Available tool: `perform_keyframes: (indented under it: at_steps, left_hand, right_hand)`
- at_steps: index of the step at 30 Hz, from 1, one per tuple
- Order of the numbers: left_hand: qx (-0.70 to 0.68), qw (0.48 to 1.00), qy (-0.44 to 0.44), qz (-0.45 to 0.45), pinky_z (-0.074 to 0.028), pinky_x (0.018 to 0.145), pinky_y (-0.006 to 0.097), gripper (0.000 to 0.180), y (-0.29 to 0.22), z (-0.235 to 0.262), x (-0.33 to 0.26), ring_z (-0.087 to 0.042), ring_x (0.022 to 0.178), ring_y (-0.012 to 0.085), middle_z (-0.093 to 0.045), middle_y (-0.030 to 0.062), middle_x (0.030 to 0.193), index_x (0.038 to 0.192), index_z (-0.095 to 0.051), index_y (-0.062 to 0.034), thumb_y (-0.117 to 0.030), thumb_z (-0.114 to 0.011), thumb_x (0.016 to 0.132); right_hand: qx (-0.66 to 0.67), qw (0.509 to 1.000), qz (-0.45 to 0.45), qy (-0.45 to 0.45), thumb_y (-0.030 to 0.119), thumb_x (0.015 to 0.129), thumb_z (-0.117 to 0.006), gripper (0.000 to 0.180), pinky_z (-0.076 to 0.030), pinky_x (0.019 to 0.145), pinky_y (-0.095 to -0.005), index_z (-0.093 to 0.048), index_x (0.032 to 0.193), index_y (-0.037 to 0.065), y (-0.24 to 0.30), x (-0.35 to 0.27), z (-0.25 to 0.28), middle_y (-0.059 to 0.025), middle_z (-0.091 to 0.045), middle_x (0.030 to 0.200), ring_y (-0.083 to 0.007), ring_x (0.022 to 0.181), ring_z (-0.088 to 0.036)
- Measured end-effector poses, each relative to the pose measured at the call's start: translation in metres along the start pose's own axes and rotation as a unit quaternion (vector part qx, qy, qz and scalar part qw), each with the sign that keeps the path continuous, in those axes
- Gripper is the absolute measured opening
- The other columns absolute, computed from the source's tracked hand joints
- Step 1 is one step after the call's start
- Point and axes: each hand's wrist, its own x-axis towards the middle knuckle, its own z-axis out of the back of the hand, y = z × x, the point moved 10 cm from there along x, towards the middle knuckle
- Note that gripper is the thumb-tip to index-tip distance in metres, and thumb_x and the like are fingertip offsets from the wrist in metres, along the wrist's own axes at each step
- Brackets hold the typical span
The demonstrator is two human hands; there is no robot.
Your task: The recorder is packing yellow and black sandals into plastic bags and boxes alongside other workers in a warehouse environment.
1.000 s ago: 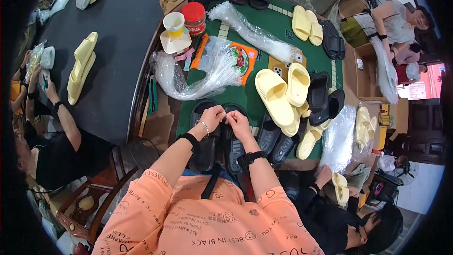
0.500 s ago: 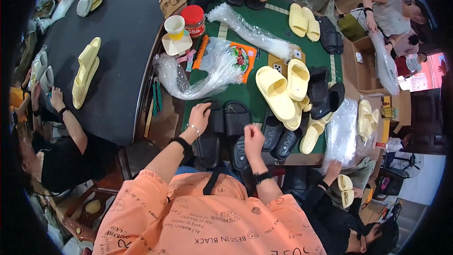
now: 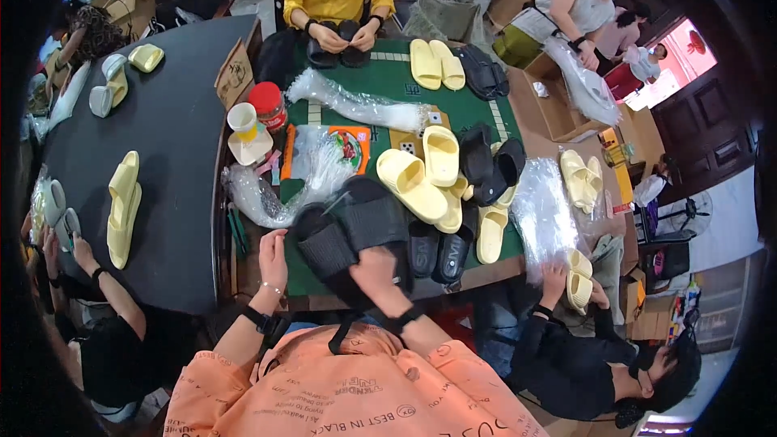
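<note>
A pair of black ribbed slippers (image 3: 325, 236) is raised toward me at the near edge of the green table (image 3: 303, 282). My right hand (image 3: 377, 277), a little blurred, is closed on the near part of the right slipper. A thin pale strand shows between the two straps. Beside the left slipper, my left hand (image 3: 273, 259) is up with its fingers stretched out, holding nothing I can see. Just right of the pair lie more black slippers (image 3: 453, 252) and a heap of pale yellow slippers (image 3: 411, 186).
Bundles of clear plastic strands (image 3: 356, 103) lie farther back, near a red-lidded jar (image 3: 267, 105) and a paper cup (image 3: 242, 120). Clear plastic bags (image 3: 544, 210) lie at the right. Co-workers sit around, one across handling black slippers (image 3: 340, 48). A dark table (image 3: 174, 186) stands left.
The black slippers have come up off the table toward me, with my right hand now on the right one. My left hand has moved off to their left side. The whole view has shifted.
</note>
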Motion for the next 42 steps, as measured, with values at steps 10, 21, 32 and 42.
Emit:
perform_keyframes:
  at_steps: [10,21,32,42]
  left_hand:
    - [-0.086,0.973,0.004,0.212,-0.043,0.050,0.024,0.022,0.067,0.024,-0.044,-0.051,0.053,0.0095,-0.055,0.0017,0.061,0.083,-0.057,-0.0042,-0.018,-0.040,0.085]
    - [-0.160,0.952,-0.062,0.255,-0.040,0.051,0.021,0.019,0.094,0.078,-0.050,-0.048,0.055,0.0079,-0.052,-0.0005,0.060,0.084,-0.056,-0.0019,-0.013,-0.041,0.085]
    - [-0.222,0.732,-0.539,0.353,-0.047,0.047,0.032,0.047,0.171,0.300,0.038,-0.055,0.058,0.0215,-0.052,0.0139,0.088,0.108,-0.041,-0.0007,-0.015,-0.064,0.070]
    - [-0.043,0.655,-0.585,0.476,-0.044,0.075,0.042,0.099,0.213,0.395,0.056,-0.050,0.090,0.0297,-0.043,0.0175,0.109,0.130,-0.018,-0.0211,-0.053,-0.070,0.052]
  right_hand:
    - [-0.114,0.935,-0.278,-0.188,0.020,0.072,-0.052,0.033,-0.039,0.074,-0.0426,-0.054,0.088,-0.008,-0.222,0.100,0.198,-0.0272,-0.055,0.090,-0.0411,0.084,-0.051]
    - [-0.151,0.889,-0.429,-0.062,0.053,0.073,-0.049,0.072,-0.036,0.086,-0.0447,-0.037,0.119,-0.002,-0.339,0.086,0.118,-0.0269,-0.041,0.114,-0.0407,0.103,-0.041]
    - [-0.230,0.902,-0.272,-0.244,0.023,0.077,-0.057,0.044,-0.037,0.084,-0.0385,-0.044,0.110,-0.003,-0.243,0.055,0.163,-0.0199,-0.049,0.106,-0.0337,0.098,-0.046]
    - [0.047,0.976,-0.162,-0.138,0.003,0.068,-0.052,0.027,-0.039,0.076,-0.0328,-0.049,0.095,-0.003,-0.119,-0.002,0.074,-0.0147,-0.051,0.088,-0.0255,0.083,-0.050]
